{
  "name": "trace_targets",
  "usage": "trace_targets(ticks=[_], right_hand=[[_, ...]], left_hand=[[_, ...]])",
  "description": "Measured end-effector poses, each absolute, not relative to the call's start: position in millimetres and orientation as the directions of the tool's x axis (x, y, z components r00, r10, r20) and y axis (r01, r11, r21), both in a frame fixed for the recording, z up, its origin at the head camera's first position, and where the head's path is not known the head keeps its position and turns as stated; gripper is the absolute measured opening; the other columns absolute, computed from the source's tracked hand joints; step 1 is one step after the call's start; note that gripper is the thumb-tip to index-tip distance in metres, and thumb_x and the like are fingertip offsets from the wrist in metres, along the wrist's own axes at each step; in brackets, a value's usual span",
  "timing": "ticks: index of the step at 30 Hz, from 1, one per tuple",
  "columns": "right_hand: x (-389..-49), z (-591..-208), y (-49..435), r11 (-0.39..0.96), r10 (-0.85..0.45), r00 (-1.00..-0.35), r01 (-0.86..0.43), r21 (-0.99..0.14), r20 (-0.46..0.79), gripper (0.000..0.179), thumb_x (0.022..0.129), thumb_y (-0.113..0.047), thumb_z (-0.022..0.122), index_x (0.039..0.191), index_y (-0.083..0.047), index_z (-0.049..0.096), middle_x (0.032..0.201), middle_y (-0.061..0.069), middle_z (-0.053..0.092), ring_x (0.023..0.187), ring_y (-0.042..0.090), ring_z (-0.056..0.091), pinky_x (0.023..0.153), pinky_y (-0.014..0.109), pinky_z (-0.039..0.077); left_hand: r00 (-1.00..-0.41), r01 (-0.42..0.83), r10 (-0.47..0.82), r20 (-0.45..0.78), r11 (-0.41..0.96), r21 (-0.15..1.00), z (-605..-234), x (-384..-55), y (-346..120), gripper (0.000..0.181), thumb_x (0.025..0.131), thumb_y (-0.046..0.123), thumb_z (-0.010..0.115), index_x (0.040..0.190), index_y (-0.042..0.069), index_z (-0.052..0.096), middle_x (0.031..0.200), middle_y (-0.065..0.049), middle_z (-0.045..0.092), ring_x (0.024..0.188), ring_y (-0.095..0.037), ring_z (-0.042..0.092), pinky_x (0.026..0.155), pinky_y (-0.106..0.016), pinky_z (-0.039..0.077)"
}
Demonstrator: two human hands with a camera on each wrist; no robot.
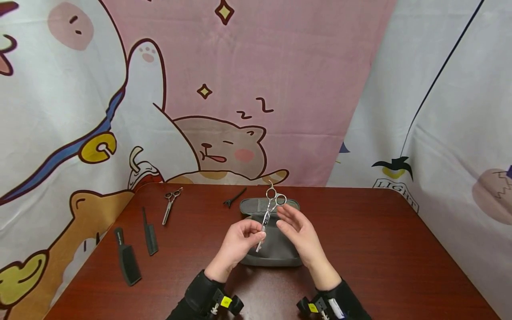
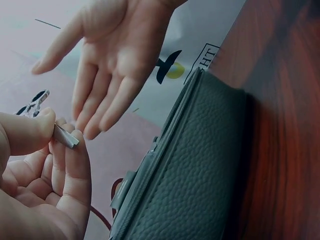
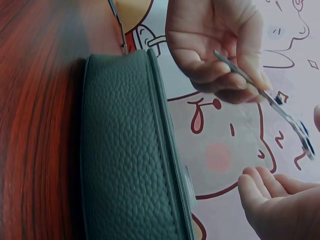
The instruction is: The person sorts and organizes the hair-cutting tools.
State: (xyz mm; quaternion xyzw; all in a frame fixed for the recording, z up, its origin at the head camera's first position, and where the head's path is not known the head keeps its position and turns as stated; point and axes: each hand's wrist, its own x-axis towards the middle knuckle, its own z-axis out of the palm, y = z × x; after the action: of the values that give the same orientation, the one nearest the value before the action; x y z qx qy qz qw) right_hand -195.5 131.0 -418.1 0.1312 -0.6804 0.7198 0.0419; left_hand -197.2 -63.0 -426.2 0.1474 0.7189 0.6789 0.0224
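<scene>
My left hand [image 1: 237, 241] pinches a pair of silver hairdressing scissors [image 1: 266, 218] by the blades, between thumb and fingers. Their finger rings point up and away, over a grey case [image 1: 276, 261] that lies unzipped with its lid raised at the back. Close beside the rings is my right hand [image 1: 302, 234], fingers extended and slightly bent, gripping nothing. In the left wrist view a blade tip [image 2: 66, 136] pokes out past the left thumb. The right wrist view shows the right palm [image 3: 285, 205] turned up, apart from the scissors [image 3: 274, 103].
On the table's left lie a wide comb [image 1: 129, 262], a narrower handled comb [image 1: 150, 238] and a second pair of scissors [image 1: 170, 207]. A small dark hair clip [image 1: 234, 198] sits behind the case, to its left. A printed cloth [image 1: 304, 89] hangs behind the table.
</scene>
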Motion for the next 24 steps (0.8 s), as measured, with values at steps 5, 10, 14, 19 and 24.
trace_targets(ticks=[5,10,14,19,24], right_hand=[[-196,-417,124,-0.081,-0.074,-0.966,-0.240,-0.967,0.246,0.047,0.094,-0.002,0.063,0.137,0.011,0.047,0.132,0.027,0.056,0.122,0.032,0.056,0.094,0.023,0.047],[-197,-419,119,-0.132,-0.024,-0.965,-0.256,-0.958,0.261,0.036,0.094,0.001,0.064,0.127,0.011,0.057,0.122,0.027,0.062,0.110,0.021,0.064,0.090,0.030,0.052],[-197,-420,117,-0.180,-0.021,-0.963,-0.260,-0.949,0.268,0.034,0.096,-0.001,0.061,0.126,0.013,0.057,0.120,0.029,0.063,0.107,0.020,0.066,0.088,0.034,0.054],[-195,-421,115,-0.209,-0.036,-0.959,-0.269,-0.940,0.282,0.033,0.097,-0.004,0.061,0.121,0.018,0.057,0.115,0.031,0.065,0.098,0.019,0.070,0.086,0.033,0.055],[-194,-422,111,-0.231,-0.016,-0.960,-0.268,-0.935,0.279,0.030,0.097,-0.003,0.061,0.116,0.020,0.059,0.110,0.031,0.066,0.093,0.019,0.072,0.083,0.033,0.056]], left_hand=[[-0.944,0.218,0.261,0.201,0.036,0.975,-428,-195,-58,0.005,0.088,-0.003,0.069,0.092,-0.005,0.067,0.076,-0.007,0.065,0.063,-0.010,0.057,0.058,-0.024,0.047],[-0.940,0.224,0.272,0.208,0.030,0.974,-430,-193,-54,0.004,0.087,-0.005,0.070,0.090,-0.003,0.067,0.075,-0.007,0.065,0.063,-0.010,0.059,0.057,-0.023,0.047],[-0.940,0.222,0.272,0.207,0.026,0.975,-431,-192,-51,0.004,0.087,-0.006,0.070,0.088,-0.004,0.066,0.075,-0.009,0.065,0.063,-0.009,0.058,0.058,-0.022,0.047],[-0.938,0.234,0.269,0.217,0.032,0.972,-433,-192,-49,0.005,0.086,-0.005,0.071,0.089,-0.006,0.066,0.076,-0.009,0.065,0.062,-0.007,0.058,0.058,-0.020,0.047],[-0.940,0.232,0.268,0.209,0.055,0.971,-434,-192,-48,0.006,0.086,-0.005,0.071,0.089,-0.004,0.066,0.075,-0.007,0.065,0.061,-0.007,0.057,0.057,-0.020,0.045]])
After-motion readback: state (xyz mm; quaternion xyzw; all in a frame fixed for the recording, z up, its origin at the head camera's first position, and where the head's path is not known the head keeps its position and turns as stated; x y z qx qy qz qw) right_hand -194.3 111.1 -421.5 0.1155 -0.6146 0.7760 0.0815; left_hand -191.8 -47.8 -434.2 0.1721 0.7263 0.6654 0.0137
